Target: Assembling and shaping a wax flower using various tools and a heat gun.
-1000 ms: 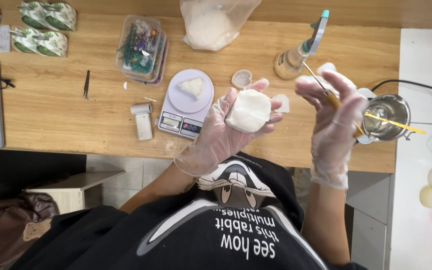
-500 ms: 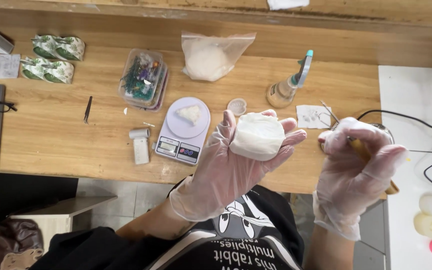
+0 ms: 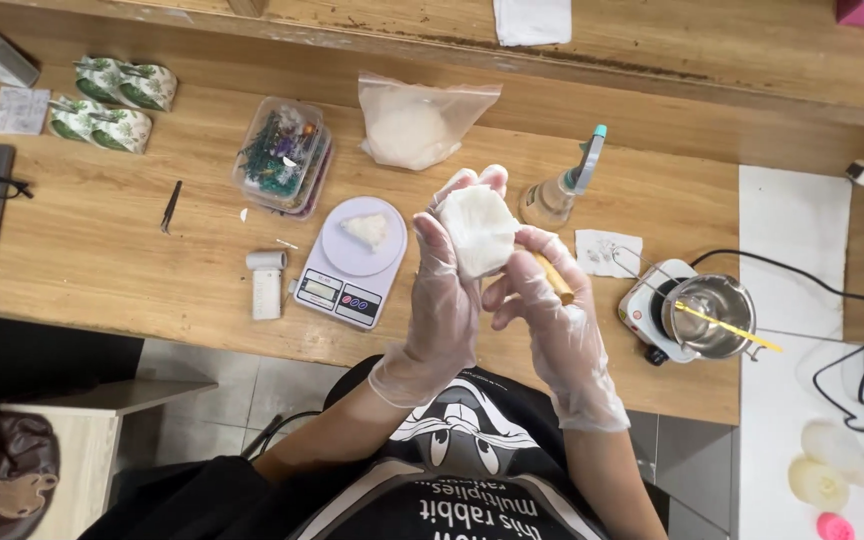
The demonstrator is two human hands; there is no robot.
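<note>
Head view: two gloved hands on one white lump, above the wooden table (image 3: 102, 270).

Left hand (image 3: 444, 300): fingers curled loosely behind the white wax lump (image 3: 479, 230), cradling it just right of the kitchen scale (image 3: 352, 262). Right hand (image 3: 552, 315): fingers closed around a short wooden stick (image 3: 555, 280), thumb touching the lump. Further right of the scale: a metal pot (image 3: 714, 315) on a small hotplate.

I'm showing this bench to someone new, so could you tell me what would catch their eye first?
Centre frame, the gloved left hand and right hand hold up a white waxy lump. Behind them on the wooden table sits a kitchen scale with a small white piece; at right, a metal pot on a small hotplate.
</note>
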